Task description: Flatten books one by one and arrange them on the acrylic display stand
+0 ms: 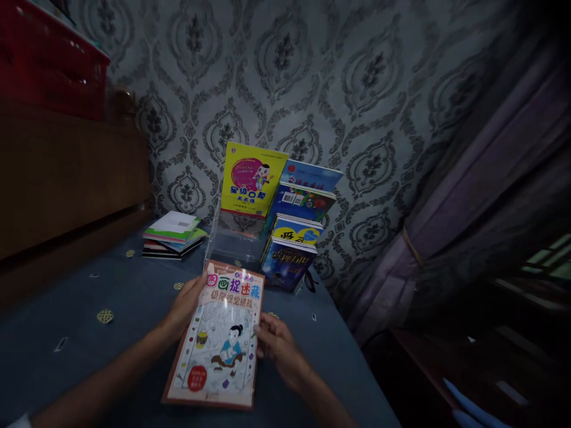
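Observation:
A children's book (223, 339) with a pinkish-brown border and a cartoon figure on its cover is held upright, tilted, between my hands. My left hand (190, 303) grips its upper left edge, and my right hand (279, 345) grips the right edge about halfway down. Just behind it stands a clear book stand (214, 238). In that stand a yellow workbook (252, 184) leans at the back left. On its right side rise several books in steps, among them a light blue book (312, 172) and a dark blue book (288, 264) at the front.
A stack of thin books (172, 235) lies left of the stand on the blue cloth (134, 315). Wooden furniture (71, 178) bearing a red basket (49, 65) borders the left. A tied curtain (401, 249) hangs at the right, and patterned wallpaper (285, 77) covers the wall behind.

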### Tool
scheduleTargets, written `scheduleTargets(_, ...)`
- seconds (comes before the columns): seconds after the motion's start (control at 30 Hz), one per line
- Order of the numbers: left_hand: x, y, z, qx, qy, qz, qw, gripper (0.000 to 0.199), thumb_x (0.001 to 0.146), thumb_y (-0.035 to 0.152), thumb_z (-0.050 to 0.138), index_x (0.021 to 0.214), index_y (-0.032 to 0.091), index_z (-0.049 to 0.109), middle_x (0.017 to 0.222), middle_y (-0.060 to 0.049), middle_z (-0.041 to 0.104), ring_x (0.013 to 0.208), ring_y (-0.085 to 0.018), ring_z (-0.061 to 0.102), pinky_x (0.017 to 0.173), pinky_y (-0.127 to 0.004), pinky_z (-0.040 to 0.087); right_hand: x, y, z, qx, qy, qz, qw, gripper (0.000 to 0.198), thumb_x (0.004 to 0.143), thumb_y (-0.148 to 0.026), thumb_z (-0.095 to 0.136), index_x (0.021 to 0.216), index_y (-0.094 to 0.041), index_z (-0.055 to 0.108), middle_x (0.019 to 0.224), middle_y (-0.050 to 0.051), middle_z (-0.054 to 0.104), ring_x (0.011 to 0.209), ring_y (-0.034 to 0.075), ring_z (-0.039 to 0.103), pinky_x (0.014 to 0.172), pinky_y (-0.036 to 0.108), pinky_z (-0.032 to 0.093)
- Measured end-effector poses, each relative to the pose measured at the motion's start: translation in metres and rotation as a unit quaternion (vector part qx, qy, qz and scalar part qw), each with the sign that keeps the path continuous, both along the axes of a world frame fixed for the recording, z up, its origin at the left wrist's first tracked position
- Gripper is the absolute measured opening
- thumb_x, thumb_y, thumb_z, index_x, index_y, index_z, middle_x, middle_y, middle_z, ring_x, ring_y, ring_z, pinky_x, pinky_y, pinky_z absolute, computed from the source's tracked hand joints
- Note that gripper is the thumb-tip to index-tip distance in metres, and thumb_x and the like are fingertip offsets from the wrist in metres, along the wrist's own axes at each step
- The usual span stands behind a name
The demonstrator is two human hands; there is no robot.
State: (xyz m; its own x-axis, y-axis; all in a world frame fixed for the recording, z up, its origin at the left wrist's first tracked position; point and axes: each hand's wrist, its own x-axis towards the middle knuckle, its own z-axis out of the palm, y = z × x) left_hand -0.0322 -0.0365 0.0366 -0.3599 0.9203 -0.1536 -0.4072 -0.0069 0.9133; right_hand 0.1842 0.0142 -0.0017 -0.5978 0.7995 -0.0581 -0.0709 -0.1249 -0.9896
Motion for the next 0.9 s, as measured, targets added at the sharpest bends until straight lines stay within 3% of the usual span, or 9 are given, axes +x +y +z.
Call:
scheduleTargets(0.07,-0.003,0.002,0.012,0.035,0.049,0.029,0.998,0.064,0.062,0.074,0.076,0.086,0.015,0.070,0.076,-0.008,0.076,0.077,-0.027,0.074,0.066,-0.030,0.056,-0.002,0.003,0.016,0.092,0.014,-0.013,0.996,0.043,0.077,-0.057,0.074,0.100,-0.020,0.070,0.091,0.007,0.076,0.066,0.017,0.066,0.054,0.025,0.051)
scheduleTargets(0.13,-0.009,0.003,0.017,0.066,0.098,0.021,0.993,0.069,0.062,0.080,0.071,0.083,0.015,0.071,0.073,-0.008,0.075,0.075,-0.028,0.073,0.063,-0.031,0.056,-0.002,0.003,0.026,0.187,0.025,-0.041,0.981,0.044,0.082,-0.059,0.068,0.107,-0.022,0.068,0.102,0.008,0.075,0.081,0.022,0.070,0.069,0.032,0.058)
scheduleTargets(0.23,-0.019,0.000,0.009,0.079,0.158,-0.024,0.984,0.066,0.066,0.081,0.066,0.078,0.016,0.072,0.066,-0.007,0.072,0.075,-0.030,0.072,0.061,-0.031,0.056,0.001,-0.005,0.022,0.267,0.007,-0.069,0.961,0.041,0.093,-0.056,0.057,0.118,-0.025,0.065,0.113,0.009,0.073,0.100,0.025,0.070,0.089,0.038,0.058)
scheduleTargets(0.4,-0.029,-0.009,-0.008,0.069,0.215,-0.024,0.974,0.053,0.070,0.072,0.068,0.075,0.019,0.072,0.072,-0.008,0.073,0.075,-0.028,0.070,0.064,-0.032,0.057,0.005,-0.018,-0.008,0.291,-0.061,-0.087,0.951,0.046,0.096,-0.054,0.051,0.129,-0.023,0.061,0.121,0.012,0.070,0.107,0.027,0.068,0.092,0.042,0.058)
scheduleTargets(0.53,-0.035,-0.020,0.013,0.099,0.229,-0.190,0.949,0.037,0.076,0.050,0.074,0.098,0.021,0.075,0.092,-0.005,0.077,0.092,-0.029,0.073,0.082,-0.036,0.059,0.005,-0.016,-0.010,0.283,-0.059,-0.077,0.954,0.047,0.097,-0.053,0.051,0.131,-0.023,0.060,0.119,0.012,0.071,0.105,0.026,0.068,0.089,0.042,0.060)
scheduleTargets(0.63,-0.042,-0.030,0.032,0.083,0.254,-0.298,0.916,0.025,0.073,0.033,0.077,0.097,0.024,0.077,0.094,0.000,0.077,0.103,-0.029,0.072,0.091,-0.039,0.056,0.005,-0.014,-0.003,0.285,-0.052,-0.063,0.955,0.045,0.096,-0.055,0.050,0.126,-0.023,0.062,0.116,0.011,0.072,0.104,0.026,0.069,0.090,0.041,0.059)
scheduleTargets(0.73,-0.051,-0.033,0.040,0.048,0.280,-0.339,0.897,0.023,0.070,0.030,0.078,0.091,0.022,0.079,0.094,-0.001,0.078,0.101,-0.028,0.073,0.089,-0.035,0.057,0.004,-0.013,0.003,0.287,-0.062,-0.054,0.954,0.045,0.095,-0.056,0.051,0.123,-0.023,0.064,0.116,0.011,0.072,0.103,0.026,0.069,0.091,0.041,0.059)
scheduleTargets(0.9,-0.067,-0.015,0.053,0.049,0.313,-0.324,0.891,0.028,0.069,0.029,0.077,0.095,0.020,0.078,0.094,-0.006,0.079,0.083,-0.025,0.074,0.063,-0.030,0.060,-0.005,0.008,0.023,0.322,-0.055,-0.035,0.944,0.045,0.095,-0.054,0.052,0.123,-0.022,0.064,0.113,0.010,0.074,0.097,0.025,0.070,0.089,0.040,0.058)
